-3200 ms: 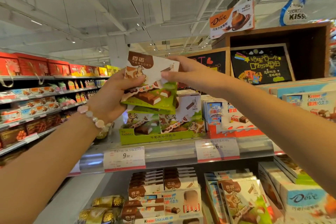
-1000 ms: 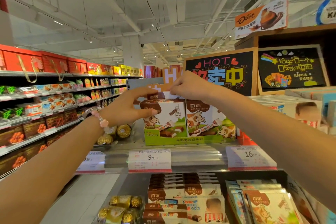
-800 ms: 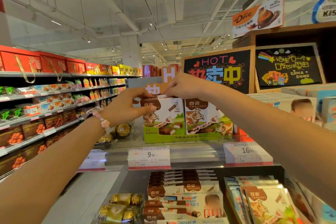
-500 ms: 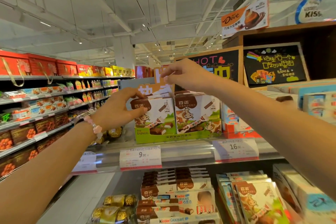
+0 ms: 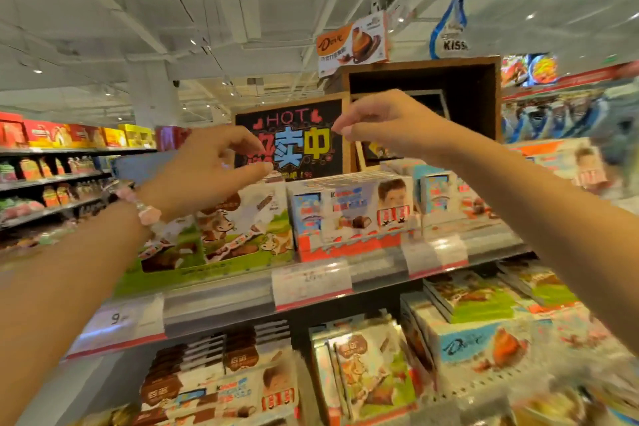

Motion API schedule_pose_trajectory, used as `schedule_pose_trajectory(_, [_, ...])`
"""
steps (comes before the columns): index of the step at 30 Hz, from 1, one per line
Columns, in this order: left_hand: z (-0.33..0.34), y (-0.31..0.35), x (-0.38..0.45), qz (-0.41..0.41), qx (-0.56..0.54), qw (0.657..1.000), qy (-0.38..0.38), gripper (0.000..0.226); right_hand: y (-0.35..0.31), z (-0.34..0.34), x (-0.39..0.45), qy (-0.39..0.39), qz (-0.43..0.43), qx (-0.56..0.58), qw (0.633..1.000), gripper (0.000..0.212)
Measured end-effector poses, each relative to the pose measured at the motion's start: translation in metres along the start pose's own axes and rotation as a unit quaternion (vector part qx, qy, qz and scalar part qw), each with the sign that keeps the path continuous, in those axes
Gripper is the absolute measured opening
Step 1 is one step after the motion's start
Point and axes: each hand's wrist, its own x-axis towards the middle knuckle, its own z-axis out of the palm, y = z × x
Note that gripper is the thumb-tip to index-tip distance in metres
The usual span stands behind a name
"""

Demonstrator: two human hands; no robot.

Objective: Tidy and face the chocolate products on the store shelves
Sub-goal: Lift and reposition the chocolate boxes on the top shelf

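White-and-brown cow chocolate boxes [image 5: 242, 228] stand upright, fronts facing out, in a green display tray [image 5: 193, 273] on the upper shelf. My left hand [image 5: 207, 169] hovers just above their tops, fingers bent and thumb out, holding nothing. My right hand [image 5: 387, 124] is raised higher, in front of the black "HOT" sign [image 5: 294, 135], with fingertips curled against the thumb and nothing between them. To the right of the cow boxes stands a row of Kinder chocolate boxes [image 5: 352, 207] in a red tray.
Price tags [image 5: 311, 278] line the shelf rail [image 5: 221, 304]. The lower shelf holds more cow boxes [image 5: 373, 373], Kinder packs [image 5: 256, 391] and Dove boxes [image 5: 473, 346]. A wooden display box [image 5: 484, 97] rises behind. Another aisle of shelves [image 5: 52, 180] runs along the left.
Both hands have lifted off the cow boxes, which now stand in the tray. My view has swung right, bringing the Kinder boxes toward the middle.
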Motion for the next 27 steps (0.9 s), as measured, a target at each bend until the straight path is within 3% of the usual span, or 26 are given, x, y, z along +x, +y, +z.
schedule_pose_trajectory(8, [0.077, 0.075, 0.050, 0.065, -0.032, 0.997, -0.023, 0.010, 0.075, -0.113, -0.049, 0.022, 0.040, 0.004, 0.999, 0.011])
schedule_pose_trajectory(14, [0.136, 0.128, 0.088, 0.082, -0.020, 0.995, -0.046, 0.015, 0.141, -0.182, -0.069, -0.061, 0.089, -0.086, 0.990, 0.014])
schedule_pose_trajectory(18, [0.172, 0.162, 0.101, 0.090, 0.015, 0.992, -0.092, 0.022, 0.181, -0.202, -0.078, -0.104, 0.089, -0.136, 0.981, 0.012])
schedule_pose_trajectory(27, [0.211, 0.193, 0.110, 0.018, 0.107, 0.984, -0.140, 0.034, 0.231, -0.213, -0.073, -0.164, 0.026, -0.218, 0.962, 0.015])
